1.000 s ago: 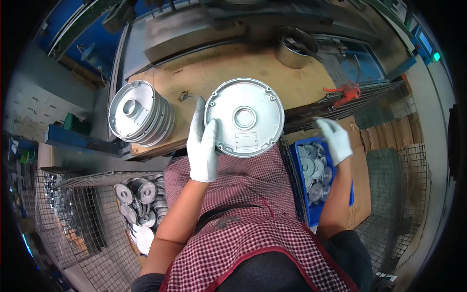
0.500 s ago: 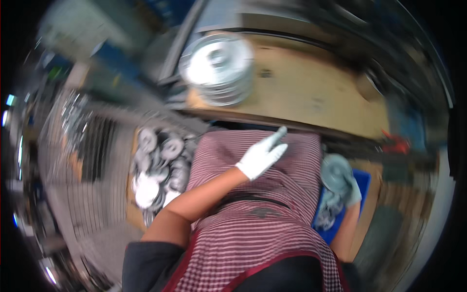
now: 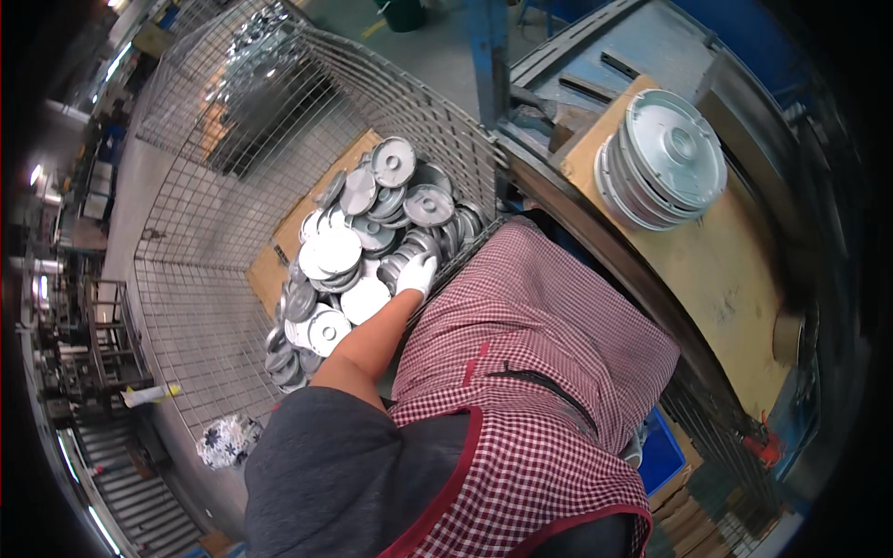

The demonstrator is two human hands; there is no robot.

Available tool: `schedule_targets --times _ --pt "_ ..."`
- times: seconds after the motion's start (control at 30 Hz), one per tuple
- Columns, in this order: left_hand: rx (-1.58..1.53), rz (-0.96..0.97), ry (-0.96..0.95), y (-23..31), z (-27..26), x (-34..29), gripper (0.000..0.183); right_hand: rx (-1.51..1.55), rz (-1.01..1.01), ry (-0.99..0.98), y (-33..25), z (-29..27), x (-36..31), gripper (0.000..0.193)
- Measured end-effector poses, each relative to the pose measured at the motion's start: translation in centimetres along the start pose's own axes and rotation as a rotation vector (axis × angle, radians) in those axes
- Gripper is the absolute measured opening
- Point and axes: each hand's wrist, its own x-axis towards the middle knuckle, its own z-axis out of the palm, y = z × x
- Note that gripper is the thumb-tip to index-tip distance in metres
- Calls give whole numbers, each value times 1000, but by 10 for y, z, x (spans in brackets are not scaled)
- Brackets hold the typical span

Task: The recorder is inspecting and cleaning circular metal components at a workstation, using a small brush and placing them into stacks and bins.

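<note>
My left hand (image 3: 417, 275), in a white glove, reaches into a wire mesh cage (image 3: 200, 298) on my left. It touches the near edge of a heap of round grey metal discs (image 3: 392, 163), beside several discs stacked on edge (image 3: 409, 253). Its fingertips point down among them, so I cannot make out whether they close on one. My right hand is out of sight, beyond my checked apron (image 3: 539, 344). On the bench at the right stands a stack of larger metal discs (image 3: 677, 153).
The bench has a tan board top (image 3: 744, 270) with a roll of tape (image 3: 789, 338) on it. A blue tray (image 3: 662, 451) shows low on the right, near a red-handled tool (image 3: 765, 445). Behind the cage stands another mesh container with shiny parts (image 3: 256, 60).
My view has swung left toward the cage. My left hand has gone from above my lap into the disc heap. My right hand, earlier holding a disc over the blue tray, has left the view.
</note>
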Motion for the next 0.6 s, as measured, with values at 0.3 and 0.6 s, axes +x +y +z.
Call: schedule_targets --times 0.3,0.6 --pt "46 -472 76 -104 13 -17 58 -410 142 112 -15 -4 -4 41" --pt "158 -622 58 -28 3 30 98 -692 250 258 -16 3 -1 42"
